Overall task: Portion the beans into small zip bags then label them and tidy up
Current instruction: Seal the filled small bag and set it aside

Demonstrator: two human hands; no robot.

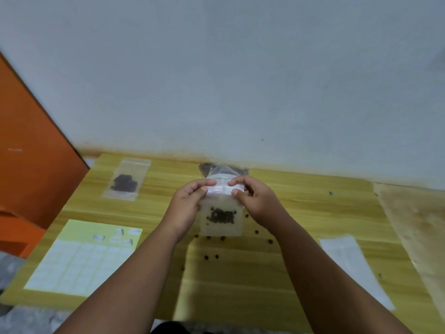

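Observation:
A small clear zip bag (221,220) with dark beans in its lower part stands upright above the table's middle. My left hand (190,201) pinches the left end of its zip strip, and my right hand (255,198) pinches the right end. Behind the bag, a larger plastic bag of beans (216,168) lies by the wall, partly hidden. A filled zip bag (126,180) lies flat at the back left. Loose beans (212,256) are scattered on the wood below the held bag.
A yellow sheet of white labels (79,261) lies at the front left of the wooden table (301,213). Empty zip bags (356,266) lie at the right. An orange board (31,145) leans at the left. The wall runs along the table's far edge.

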